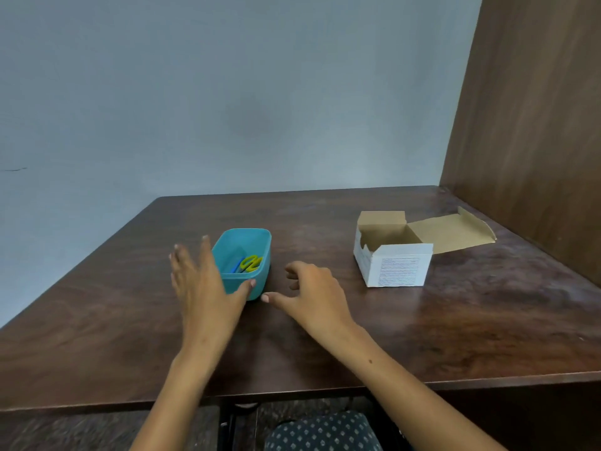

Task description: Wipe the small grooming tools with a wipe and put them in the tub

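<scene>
A small teal tub (257, 242) stands on the dark wooden table (130, 307), a little left of the middle. Inside it lie yellow-green handled scissors (251, 263) and a blue tool (236, 265). My left hand (201, 281) is at the tub's left side with fingers straight and spread, its thumb touching the tub's near wall. My right hand (312, 291) hovers just right of the tub with loosely curled fingers and holds nothing.
An open white cardboard box (395, 265) with its brown flap folded back sits at the right. A brown wooden panel (533, 118) rises along the table's right edge. A grey wall stands behind. My patterned clothing (325, 431) shows below the table's front edge.
</scene>
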